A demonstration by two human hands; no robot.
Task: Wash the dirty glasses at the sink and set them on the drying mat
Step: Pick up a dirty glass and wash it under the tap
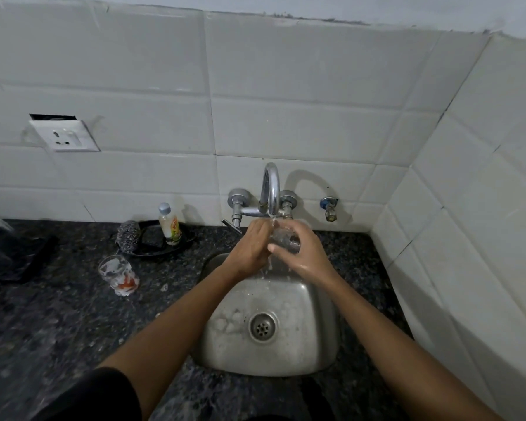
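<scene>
- Rinsing leaves the glass (286, 238) slick — clamped in the right hand (304, 253), left hand (251, 247) closed against it, it could slip into the sink (322, 357).
- Soapy second glass (119, 275) on the bench (58, 314) — an elbow could topple it.

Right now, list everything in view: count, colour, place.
glass: 1, clear, held under the tap
soapy glass: 1, clear with orange print, counter left of sink
sink: 1, steel, centre
tap: 1, chrome, on wall, running
valve: 1, metal, right of tap
bottle: 1, clear with yellow label, on tray
tray: 1, black, by wall
scrubber: 1, steel, tray's left edge
socket: 1, white, wall left
counter: dark granite
left hand: on glass
right hand: gripping glass
</scene>
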